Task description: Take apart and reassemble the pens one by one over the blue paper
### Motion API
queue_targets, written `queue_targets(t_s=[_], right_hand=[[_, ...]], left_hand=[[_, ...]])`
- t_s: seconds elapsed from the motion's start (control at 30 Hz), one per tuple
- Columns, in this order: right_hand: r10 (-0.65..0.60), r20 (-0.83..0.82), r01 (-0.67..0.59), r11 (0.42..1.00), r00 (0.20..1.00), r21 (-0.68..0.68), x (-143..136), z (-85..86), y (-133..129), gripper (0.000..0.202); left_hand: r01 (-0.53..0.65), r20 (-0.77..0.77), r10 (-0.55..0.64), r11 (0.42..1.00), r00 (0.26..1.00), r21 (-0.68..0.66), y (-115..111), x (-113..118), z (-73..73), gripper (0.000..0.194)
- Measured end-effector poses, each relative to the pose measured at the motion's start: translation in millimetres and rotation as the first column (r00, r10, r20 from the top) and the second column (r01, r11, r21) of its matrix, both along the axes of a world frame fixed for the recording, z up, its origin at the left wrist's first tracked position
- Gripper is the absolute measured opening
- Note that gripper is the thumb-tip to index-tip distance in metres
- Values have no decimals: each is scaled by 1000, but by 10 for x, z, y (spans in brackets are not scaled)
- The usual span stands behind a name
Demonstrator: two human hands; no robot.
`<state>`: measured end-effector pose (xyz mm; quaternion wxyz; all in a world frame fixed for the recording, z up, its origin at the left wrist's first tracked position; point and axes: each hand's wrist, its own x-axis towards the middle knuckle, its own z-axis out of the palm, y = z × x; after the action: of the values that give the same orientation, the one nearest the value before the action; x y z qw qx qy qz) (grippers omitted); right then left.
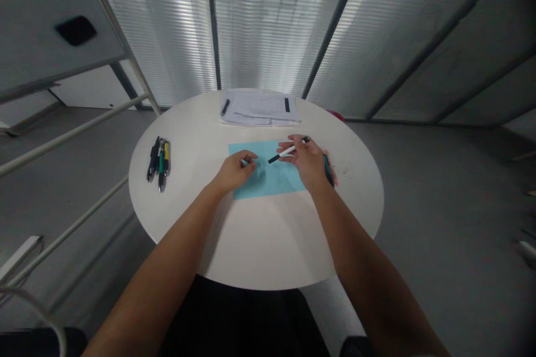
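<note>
white pen (287, 150) in right hand (309, 160), left hand (237, 170) near.

On tbl (268, 245): pens (161, 163) L of sheet (272, 184); docs (259, 107) behind, prob. stacked.

Plain white across the round table (272, 245), with light blue on the sheet (268, 181). White in the middle and black towards both ends on the pen (287, 151) over it. Black, green and yellow among the bunched pens (161, 163); white with a black bar (287, 105) on the stacked papers (255, 109). Silvery grey in fine horizontal stripes on the blinds (255, 28), between dark grey uprights (332, 25); plain grey on the floor (419, 189), black on the trousers (247, 318).
</note>
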<state>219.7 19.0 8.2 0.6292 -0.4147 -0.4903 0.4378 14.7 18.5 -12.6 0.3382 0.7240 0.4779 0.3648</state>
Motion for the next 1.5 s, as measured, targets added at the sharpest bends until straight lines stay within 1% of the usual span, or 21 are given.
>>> queue_targets(t_s=[0.13,0.27,0.37,0.43,0.53,0.63,0.73,0.83,0.9,0.93,1.0,1.07,1.13,1.2,1.37,1.43,1.5], right_hand=[[-20,101,19,1000,995,12,-35,-15,-11,40],[8,90,-10,1000,996,20,-73,10,-53,39],[-4,109,2,1000,994,13,-76,36,-74,36],[10,114,-10,1000,993,-2,-77,54,-87,36],[74,49,-74,997,996,-4,-84,81,-106,36],[130,-12,-130,991,991,7,-90,92,-110,36],[162,-40,-162,987,986,3,-91,89,-106,36],[186,-57,-187,982,981,-10,-93,111,-124,38],[246,-88,-251,967,965,-44,-97,148,-152,42],[293,-120,-302,951,949,-67,-99,168,-167,46],[385,-199,-412,904,901,-117,-105,206,-191,57],[423,-271,-472,868,865,-152,-110,227,-200,62],[410,-333,-481,860,849,-168,-114,236,-197,62],[387,-392,-476,865,834,-160,-114,241,-192,62],[387,-498,-493,864,776,-98,-89,274,-199,64],[343,-526,-451,888,778,-90,-46,286,-193,64],[248,-558,-349,934,792,-80,29,294,-173,62]], left_hand=[[28,-41,-26,998,999,54,4,-8,-7,28],[40,-60,-34,994,998,101,7,-1,-17,32],[59,-81,-51,993,995,102,4,7,-21,34],[64,-89,-55,993,995,100,-3,13,-15,34],[73,-85,-66,993,994,93,-16,18,7,32],[106,-66,-100,991,993,81,-23,20,27,27],[139,-61,-134,987,989,83,-24,21,38,21],[138,-45,-135,987,990,85,-28,28,44,22],[134,-28,-132,986,991,103,-33,36,44,22],[136,-23,-134,984,991,118,-36,41,41,21],[138,-30,-135,979,990,151,-37,50,31,19],[138,-65,-128,975,990,176,-34,55,15,18],[151,-115,-130,970,985,192,-28,57,-3,18],[166,-144,-139,966,980,197,-21,57,-17,19],[167,-143,-140,967,980,192,-16,58,-18,20],[167,-167,-135,967,977,194,-16,48,-7,21],[165,-218,-118,963,969,213,-12,25,6,22]])
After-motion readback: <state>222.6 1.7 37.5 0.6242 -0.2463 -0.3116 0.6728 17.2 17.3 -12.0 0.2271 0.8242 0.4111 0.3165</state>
